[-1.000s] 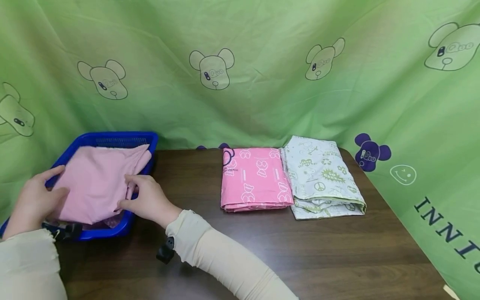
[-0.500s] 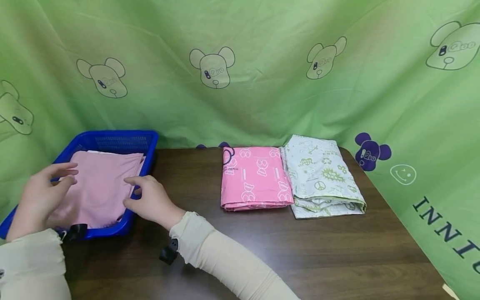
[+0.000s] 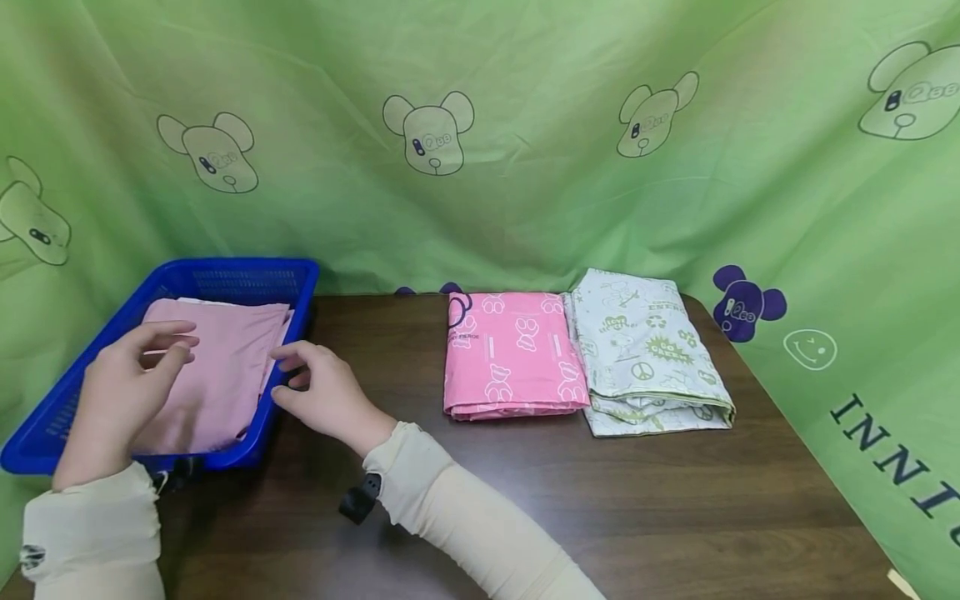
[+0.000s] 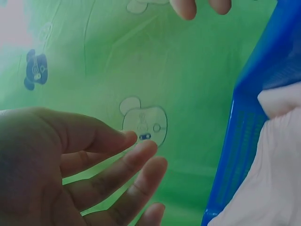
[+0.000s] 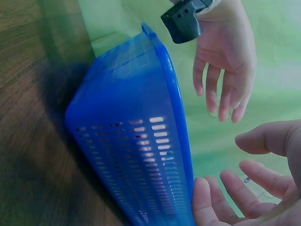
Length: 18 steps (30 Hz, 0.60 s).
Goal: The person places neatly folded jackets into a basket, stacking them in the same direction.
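In the head view a folded light pink cloth (image 3: 225, 375) lies in a blue plastic basket (image 3: 311, 279) at the left of the table. My left hand (image 3: 131, 387) hovers over the basket with fingers loosely extended and nothing in them; the left wrist view confirms its fingers (image 4: 141, 183) are spread in the air. By the basket's right rim is my right hand (image 3: 330, 387), thumb and fingers apart and holding nothing. In the right wrist view its fingertips (image 5: 202, 188) come right at the rim. A white edge shows beneath the pink cloth.
A folded bright pink cloth (image 3: 517, 358) with white bear prints lies mid-table. Beside it, touching, is a folded white cloth (image 3: 648, 350) with green prints. A green curtain (image 3: 525, 217) hangs behind the brown wooden table (image 3: 660, 508).
Both hands have let go of the light pink cloth, which has settled flat in the basket. The left hand has since moved right, and the right hand has drawn back slightly to the right.
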Tool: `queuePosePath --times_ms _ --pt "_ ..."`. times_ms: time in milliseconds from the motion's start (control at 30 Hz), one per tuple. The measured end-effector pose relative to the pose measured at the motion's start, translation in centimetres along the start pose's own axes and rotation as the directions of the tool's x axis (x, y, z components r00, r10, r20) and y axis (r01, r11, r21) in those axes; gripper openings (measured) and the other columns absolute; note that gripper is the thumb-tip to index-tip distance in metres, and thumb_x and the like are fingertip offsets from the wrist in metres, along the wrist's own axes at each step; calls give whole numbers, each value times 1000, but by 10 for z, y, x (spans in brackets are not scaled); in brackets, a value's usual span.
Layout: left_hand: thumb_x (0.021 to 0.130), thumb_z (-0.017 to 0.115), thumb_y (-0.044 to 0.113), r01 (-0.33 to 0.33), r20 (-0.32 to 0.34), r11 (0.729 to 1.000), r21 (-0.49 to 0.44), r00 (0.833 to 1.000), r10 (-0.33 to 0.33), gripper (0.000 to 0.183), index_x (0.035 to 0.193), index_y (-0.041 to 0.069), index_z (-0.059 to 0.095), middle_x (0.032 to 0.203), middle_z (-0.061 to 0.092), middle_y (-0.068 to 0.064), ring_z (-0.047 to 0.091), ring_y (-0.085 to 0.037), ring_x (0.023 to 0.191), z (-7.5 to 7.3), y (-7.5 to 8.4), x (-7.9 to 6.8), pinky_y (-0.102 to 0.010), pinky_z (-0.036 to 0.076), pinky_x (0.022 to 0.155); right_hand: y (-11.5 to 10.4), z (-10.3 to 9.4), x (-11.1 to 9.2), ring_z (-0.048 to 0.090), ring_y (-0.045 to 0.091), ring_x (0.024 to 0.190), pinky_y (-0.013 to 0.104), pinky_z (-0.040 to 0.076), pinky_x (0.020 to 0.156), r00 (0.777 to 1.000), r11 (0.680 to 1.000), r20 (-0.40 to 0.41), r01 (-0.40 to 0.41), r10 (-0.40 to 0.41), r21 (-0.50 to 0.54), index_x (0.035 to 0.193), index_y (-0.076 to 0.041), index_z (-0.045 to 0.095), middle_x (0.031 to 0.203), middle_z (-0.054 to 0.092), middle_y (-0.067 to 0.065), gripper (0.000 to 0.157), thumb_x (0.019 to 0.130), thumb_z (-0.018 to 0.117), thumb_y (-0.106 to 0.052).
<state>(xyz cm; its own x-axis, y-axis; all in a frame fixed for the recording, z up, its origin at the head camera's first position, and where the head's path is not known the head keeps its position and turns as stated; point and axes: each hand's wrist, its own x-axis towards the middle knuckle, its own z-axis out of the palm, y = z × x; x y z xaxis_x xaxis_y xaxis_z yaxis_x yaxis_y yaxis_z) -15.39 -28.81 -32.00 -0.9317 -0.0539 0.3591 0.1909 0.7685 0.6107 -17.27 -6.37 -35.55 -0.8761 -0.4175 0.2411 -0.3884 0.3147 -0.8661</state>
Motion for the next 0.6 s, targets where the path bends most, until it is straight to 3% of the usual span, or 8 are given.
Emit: queuePosePath --times_ms 100,233,333,600 --pt "94 53 18 -14 -23 1000 -18 1000 14 29 120 8 61 94 60 17 46 22 75 8 6 -2 -6 39 60 2 -5 -2 60 8 81 12 47 69 1000 1000 -17 3 -2 23 120 -11 59 104 61 3 38 83 67 -7" --pt "93 54 16 -40 -52 999 -29 998 39 28 119 6 62 100 66 -8 44 21 80 19 13 -6 -4 37 66 5 -14 -5 59 5 80 16 49 73 999 999 -39 3 -2 34 118 -11 60 102 61 3 36 82 67 -6" --pt "93 54 17 -44 -77 998 -41 996 41 27 117 6 63 103 66 -16 43 21 83 28 22 -8 -4 36 71 8 -21 -8 59 4 80 18 49 75 998 999 -57 14 -12 36 117 -12 60 102 62 4 36 82 67 -6" --pt "93 55 20 -60 -82 992 -108 995 52 25 113 8 64 107 66 -10 48 16 84 45 40 -12 -3 38 74 18 -46 -17 61 8 83 18 51 70 997 998 -76 31 -26 62 120 -13 58 102 62 -1 39 82 68 -8"
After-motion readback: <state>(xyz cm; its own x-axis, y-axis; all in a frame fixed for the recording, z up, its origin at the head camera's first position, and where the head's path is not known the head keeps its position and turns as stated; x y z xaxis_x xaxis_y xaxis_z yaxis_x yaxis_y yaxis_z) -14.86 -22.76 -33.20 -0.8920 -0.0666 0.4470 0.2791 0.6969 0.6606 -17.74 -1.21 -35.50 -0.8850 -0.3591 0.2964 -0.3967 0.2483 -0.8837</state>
